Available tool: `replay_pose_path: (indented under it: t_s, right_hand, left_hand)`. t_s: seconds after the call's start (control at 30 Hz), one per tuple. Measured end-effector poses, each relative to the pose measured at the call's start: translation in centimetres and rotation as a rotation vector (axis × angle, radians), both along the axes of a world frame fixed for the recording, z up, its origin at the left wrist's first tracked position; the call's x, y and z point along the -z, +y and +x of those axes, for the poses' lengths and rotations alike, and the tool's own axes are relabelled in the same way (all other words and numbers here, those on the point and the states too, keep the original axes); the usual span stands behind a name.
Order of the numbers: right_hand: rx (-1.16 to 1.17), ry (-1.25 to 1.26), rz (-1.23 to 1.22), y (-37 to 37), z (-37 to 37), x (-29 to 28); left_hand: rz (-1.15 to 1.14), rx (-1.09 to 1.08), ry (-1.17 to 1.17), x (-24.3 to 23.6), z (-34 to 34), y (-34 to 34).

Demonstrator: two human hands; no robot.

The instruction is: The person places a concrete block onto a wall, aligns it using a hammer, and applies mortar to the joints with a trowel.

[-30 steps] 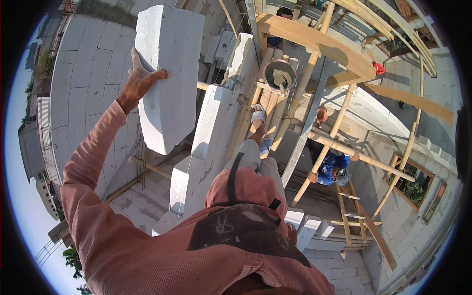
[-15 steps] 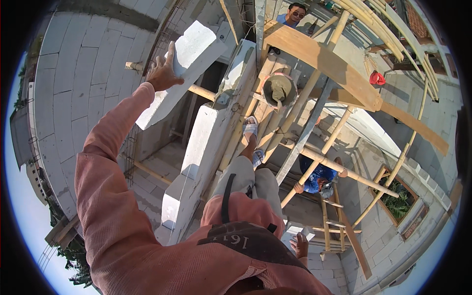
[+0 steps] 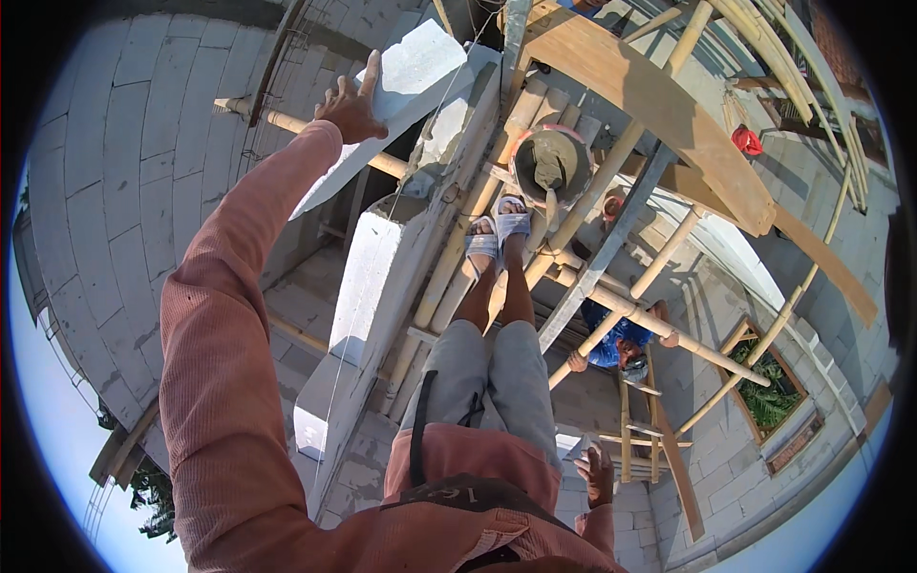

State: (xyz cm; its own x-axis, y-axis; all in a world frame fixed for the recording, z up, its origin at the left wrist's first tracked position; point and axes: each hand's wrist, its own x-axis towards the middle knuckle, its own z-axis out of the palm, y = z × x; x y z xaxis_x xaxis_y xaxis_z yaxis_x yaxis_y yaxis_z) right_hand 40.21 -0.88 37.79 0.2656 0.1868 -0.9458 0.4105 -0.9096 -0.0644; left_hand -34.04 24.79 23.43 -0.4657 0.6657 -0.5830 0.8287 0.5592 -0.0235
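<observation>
Head: left hand at block edge, space below.

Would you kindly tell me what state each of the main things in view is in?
Left hand: spread, on the white block.
White block: against that hand; other support unclear.
Right hand: half-curled; grip unclear.
Bucket: holding grey mortar.
Co-worker's hands: on bamboo poles.

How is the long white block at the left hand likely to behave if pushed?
The long white block is probably stiff: its flat faces show no sag. Its exposed corners may chip if knocked. It might swing or tip if pushed near one end, since it is long and only the left hand is visibly on it.
</observation>
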Motion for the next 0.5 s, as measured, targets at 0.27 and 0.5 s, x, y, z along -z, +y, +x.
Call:
replay_pose_path:
  t_s: [0.27, 0.5]
  right_hand:
    - [0.048, -0.010, -0.056, 2.0, 0.8, 0.8]
    - [0.035, -0.001, -0.106, 2.0, 0.5, 1.7]
  left_hand:
    - [0.096, -0.017, -0.017, 4.6, -0.3, 2.3]
    - [0.094, -0.003, -0.081, 3.6, 1.1, 4.8]
